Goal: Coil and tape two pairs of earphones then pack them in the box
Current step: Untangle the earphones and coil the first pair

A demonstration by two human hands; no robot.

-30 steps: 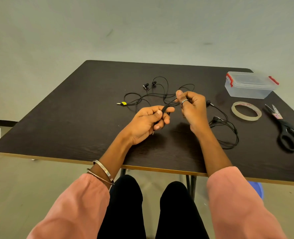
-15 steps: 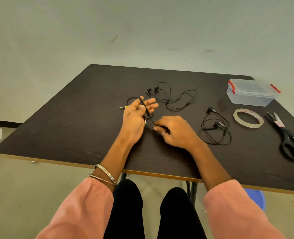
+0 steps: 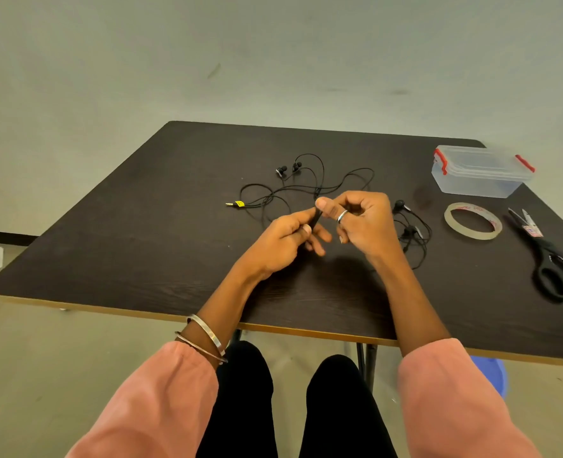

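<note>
Black earphones with a yellow-tagged plug lie loosely spread on the dark table, beyond my hands. My left hand holds a bundle of their cord between thumb and curled fingers. My right hand pinches the same cord at the top of the bundle, fingers curled, just above the table. A second pair of black earphones lies in a loose heap right of my right hand. A clear lidded box with red clips stands closed at the far right.
A roll of clear tape lies flat between the box and the black scissors near the right edge. A blue stool shows under the table's front edge. My knees are below the front edge.
Both hands have lifted off the table and come together. My left hand, flat with cord across its fingers half a second ago, now curls round the cord; my right hand rose to pinch it.
</note>
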